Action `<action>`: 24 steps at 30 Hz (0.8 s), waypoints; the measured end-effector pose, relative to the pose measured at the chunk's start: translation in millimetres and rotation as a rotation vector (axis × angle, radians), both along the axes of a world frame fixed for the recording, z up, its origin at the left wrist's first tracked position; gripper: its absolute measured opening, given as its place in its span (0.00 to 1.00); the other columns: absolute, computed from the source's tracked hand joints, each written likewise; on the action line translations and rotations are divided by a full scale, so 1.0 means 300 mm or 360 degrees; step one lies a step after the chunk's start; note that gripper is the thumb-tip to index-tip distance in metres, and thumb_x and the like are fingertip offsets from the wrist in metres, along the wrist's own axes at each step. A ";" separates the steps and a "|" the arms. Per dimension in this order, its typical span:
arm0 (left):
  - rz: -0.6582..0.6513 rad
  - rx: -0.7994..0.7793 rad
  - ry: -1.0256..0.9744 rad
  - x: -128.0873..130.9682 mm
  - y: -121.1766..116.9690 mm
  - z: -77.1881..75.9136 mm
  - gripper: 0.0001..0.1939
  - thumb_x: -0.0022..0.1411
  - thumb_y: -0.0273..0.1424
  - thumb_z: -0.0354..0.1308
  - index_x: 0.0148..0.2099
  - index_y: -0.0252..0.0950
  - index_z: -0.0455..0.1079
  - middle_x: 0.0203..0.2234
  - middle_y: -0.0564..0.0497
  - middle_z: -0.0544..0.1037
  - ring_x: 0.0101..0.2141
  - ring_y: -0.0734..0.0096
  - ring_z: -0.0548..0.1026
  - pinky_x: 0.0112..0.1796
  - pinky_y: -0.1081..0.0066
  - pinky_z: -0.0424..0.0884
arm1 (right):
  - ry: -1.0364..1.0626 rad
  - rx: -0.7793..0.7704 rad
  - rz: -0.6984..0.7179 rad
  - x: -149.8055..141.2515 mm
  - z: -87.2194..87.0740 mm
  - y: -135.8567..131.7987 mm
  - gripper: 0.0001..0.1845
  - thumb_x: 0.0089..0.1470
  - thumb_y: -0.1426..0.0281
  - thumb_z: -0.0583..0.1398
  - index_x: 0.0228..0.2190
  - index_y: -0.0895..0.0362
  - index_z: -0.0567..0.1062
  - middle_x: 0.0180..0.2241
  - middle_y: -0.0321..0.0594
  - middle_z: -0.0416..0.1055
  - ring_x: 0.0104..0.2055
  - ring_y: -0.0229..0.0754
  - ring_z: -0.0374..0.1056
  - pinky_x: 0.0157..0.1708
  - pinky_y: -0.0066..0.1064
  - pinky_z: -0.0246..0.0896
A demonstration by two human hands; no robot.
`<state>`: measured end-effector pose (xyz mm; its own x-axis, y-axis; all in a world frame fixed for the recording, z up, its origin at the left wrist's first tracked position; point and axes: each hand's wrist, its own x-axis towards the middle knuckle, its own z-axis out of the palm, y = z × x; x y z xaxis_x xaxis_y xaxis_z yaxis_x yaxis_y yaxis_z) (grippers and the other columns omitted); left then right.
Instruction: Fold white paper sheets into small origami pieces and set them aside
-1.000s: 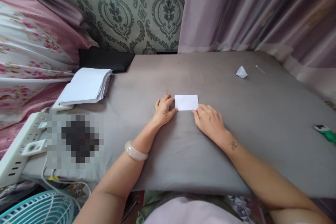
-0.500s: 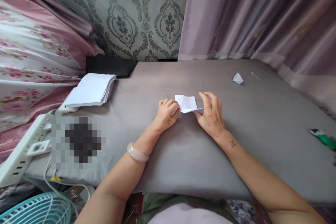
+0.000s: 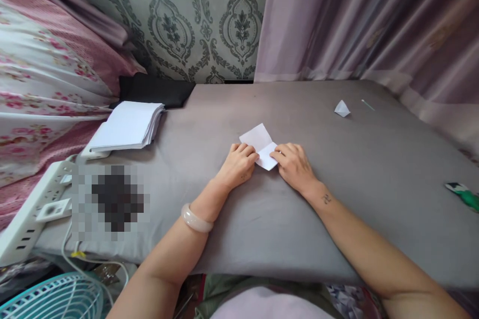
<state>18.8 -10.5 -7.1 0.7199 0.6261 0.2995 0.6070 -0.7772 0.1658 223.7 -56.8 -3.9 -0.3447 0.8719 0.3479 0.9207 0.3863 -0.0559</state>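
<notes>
A small white sheet of paper [image 3: 259,141] lies partly folded on the grey cloth-covered surface [image 3: 337,169], one flap raised at an angle. My left hand [image 3: 239,164] has its fingers curled on the paper's left edge. My right hand [image 3: 294,164] pinches the paper's right near corner with closed fingers. Both hands rest on the cloth, almost touching each other. A pale bangle sits on my left wrist.
A stack of white sheets [image 3: 127,126] lies at the left, beside a black cloth [image 3: 155,89]. A small folded paper piece [image 3: 342,108] and a thin stick [image 3: 367,104] sit far right. A green object [image 3: 464,194] lies at the right edge. A white power strip [image 3: 33,209] and a fan [image 3: 56,299] stand at left.
The paper lay flat as a rectangle a second ago. My right hand lifted its right side, and now the sheet is turned and folded at an angle between both hands.
</notes>
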 end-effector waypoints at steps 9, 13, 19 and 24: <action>0.0290 -0.0576 -0.0350 -0.006 0.009 -0.014 0.05 0.59 0.30 0.58 0.36 0.37 0.75 0.37 0.47 0.77 0.41 0.63 0.73 0.42 0.66 0.70 | 0.0192 -0.0267 -0.0063 0.014 0.010 -0.035 0.11 0.59 0.67 0.56 0.39 0.53 0.78 0.45 0.41 0.75 0.43 0.45 0.67 0.41 0.37 0.61; 0.0468 -0.0706 -0.0441 -0.002 0.005 -0.008 0.06 0.59 0.32 0.60 0.35 0.36 0.76 0.36 0.46 0.76 0.40 0.62 0.74 0.41 0.65 0.71 | 0.0395 -0.0320 -0.0202 0.014 0.000 -0.019 0.15 0.61 0.63 0.53 0.35 0.53 0.79 0.44 0.42 0.75 0.44 0.45 0.68 0.41 0.37 0.63; 0.0584 -0.0780 -0.0521 0.013 0.004 -0.009 0.07 0.60 0.30 0.59 0.35 0.34 0.77 0.35 0.44 0.76 0.37 0.64 0.74 0.42 0.64 0.71 | 0.0621 -0.0293 -0.0403 0.003 -0.039 0.011 0.17 0.62 0.62 0.52 0.31 0.55 0.78 0.43 0.44 0.74 0.44 0.47 0.69 0.43 0.38 0.63; 0.0676 -0.0743 -0.0526 0.025 0.000 -0.021 0.08 0.60 0.31 0.58 0.34 0.34 0.77 0.33 0.45 0.74 0.36 0.64 0.73 0.42 0.63 0.71 | 0.0586 -0.0188 -0.0496 -0.006 -0.067 0.027 0.16 0.60 0.61 0.54 0.28 0.56 0.75 0.42 0.47 0.72 0.42 0.48 0.68 0.43 0.40 0.64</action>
